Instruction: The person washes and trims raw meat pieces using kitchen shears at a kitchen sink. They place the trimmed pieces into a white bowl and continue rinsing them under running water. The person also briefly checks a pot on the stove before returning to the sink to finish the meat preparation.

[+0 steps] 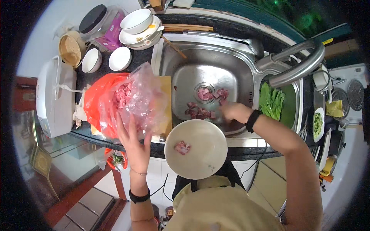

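My left hand (pixel 134 144) has its fingers spread against the front of a clear plastic bag (pixel 141 95) of raw meat (pixel 123 95). A red plastic bag (pixel 98 101) surrounds its left side, over a yellow cutting board (pixel 165 101). My right hand (pixel 234 111) is low in the steel sink (pixel 188 65), blurred, with its fingertips hidden. Just left of it lie meat chunks (pixel 201 112); more meat pieces (pixel 221 94) sit by and on the drain. A large white bowl (pixel 202 153) at the sink's front edge, against my body, has one meat piece (pixel 182 147) inside.
Leafy greens (pixel 271 101) lie in the small basin under the curved faucet (pixel 297 69). Stacked dishes (pixel 138 31), small bowls (pixel 120 58) and a rice cooker (pixel 55 98) stand at left. One chopstick (pixel 175 47) juts over the sink's rim. A knife handle (pixel 159 138) pokes out below the bag.
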Available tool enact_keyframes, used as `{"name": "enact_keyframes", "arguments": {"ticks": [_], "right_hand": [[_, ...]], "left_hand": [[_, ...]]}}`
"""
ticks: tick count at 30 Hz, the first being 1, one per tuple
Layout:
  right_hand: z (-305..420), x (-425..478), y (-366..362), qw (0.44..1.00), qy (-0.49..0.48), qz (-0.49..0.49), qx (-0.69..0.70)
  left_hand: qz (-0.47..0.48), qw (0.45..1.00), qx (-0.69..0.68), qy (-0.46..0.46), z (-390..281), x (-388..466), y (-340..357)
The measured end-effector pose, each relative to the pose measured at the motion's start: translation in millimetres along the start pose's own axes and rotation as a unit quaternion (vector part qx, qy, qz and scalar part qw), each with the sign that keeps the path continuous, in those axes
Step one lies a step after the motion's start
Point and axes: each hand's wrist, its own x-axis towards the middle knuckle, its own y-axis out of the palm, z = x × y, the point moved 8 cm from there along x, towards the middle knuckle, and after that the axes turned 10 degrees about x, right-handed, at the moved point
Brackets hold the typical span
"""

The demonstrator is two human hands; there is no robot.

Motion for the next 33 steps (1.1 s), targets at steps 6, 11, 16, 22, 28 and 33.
{"name": "enact_keyframes", "arguments": {"ticks": [6,11,16,22,28,33], "right_hand": [[47.3,61.2,-30.2,0.946,-0.065,-0.109,0.300],[56.1,105.3,-20.1,0.971,-0.114,-0.184,0.099],[36.2,120.6,-17.1,0.955,-0.150,-0.161,0.199],[8.8,106.4,-33.4,0.936,-0.114,-0.121,0.310],[49.3,122.3,-16.7,0.970,-0.142,-0.074,0.182],[58.1,134.0,15.3,0.937,-0.223,-0.234,0.130]], "left_hand": [[0.041,0.997,0.067,-0.010,27.2,23.1,42.5],[0.039,0.996,0.027,-0.072,46.9,36.2,56.3],[0.006,0.998,0.022,-0.061,51.0,46.9,48.2],[-0.068,0.996,-0.002,-0.054,2.3,16.3,1.4],[-0.032,0.997,-0.075,-0.017,-23.0,-42.5,10.8],[0.062,0.982,-0.169,-0.062,-29.7,-59.0,28.8]]}}
